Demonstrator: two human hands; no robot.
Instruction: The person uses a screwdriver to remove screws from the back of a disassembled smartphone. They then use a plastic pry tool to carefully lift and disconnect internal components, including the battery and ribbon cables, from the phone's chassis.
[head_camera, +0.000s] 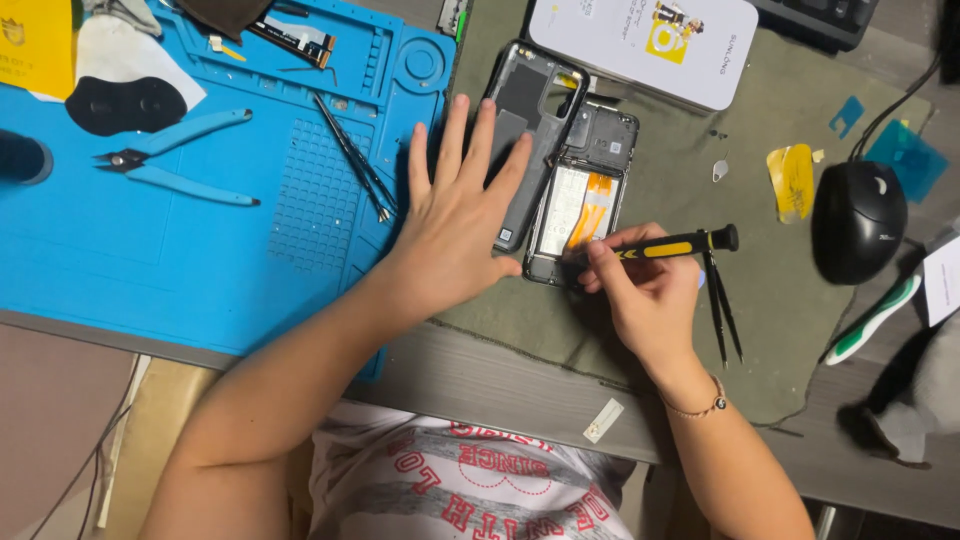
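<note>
Grey-green cloth covers the counter (760, 300), with a blue silicone work mat (150, 250) to its left. An opened black smartphone with its back cover removed (580, 195) lies upright between the hands. Right hand (645, 295) fingers close around a black-and-yellow screwdriver (660, 245), tip at the phone's lower edge. Left hand (455, 225) rests flat, fingers spread, on the detached grey back cover (530, 100).

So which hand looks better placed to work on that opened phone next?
Probably the right hand: it grips the screwdriver, tip at the opened phone. The left hand lies flat, empty, beside it.
</note>
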